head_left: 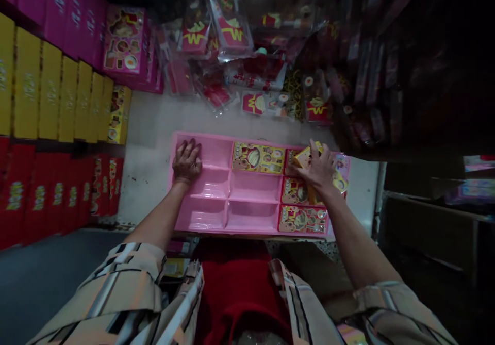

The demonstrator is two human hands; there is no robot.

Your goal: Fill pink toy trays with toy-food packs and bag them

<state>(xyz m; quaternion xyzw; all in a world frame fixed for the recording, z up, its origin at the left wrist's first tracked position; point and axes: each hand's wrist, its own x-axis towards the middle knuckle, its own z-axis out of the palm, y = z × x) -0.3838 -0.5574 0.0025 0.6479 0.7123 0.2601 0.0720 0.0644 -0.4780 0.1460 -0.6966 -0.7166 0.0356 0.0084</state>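
Note:
On the counter before me lies a pink compartment tray [255, 230]. My left hand [187, 162] is at its left end, fingers bent over the rim and upper left compartment. My right hand [319, 172] grips a small yellow printed box [303, 155], tilted over the tray's right column; the fingers partly cover it. Beneath and beside that hand, red printed boxes sit in the right compartments, one of them [302, 219] in the bottom row. A yellow printed box [258, 158] lies flat in the top middle compartment.
Stacked yellow boxes [50, 84], red boxes [58, 190] and magenta boxes [126, 40] stand along the left. Several clear toy packs [232, 25] are heaped behind the tray. A dark mass of packs hangs over the right rear. The counter's front edge is close to my body.

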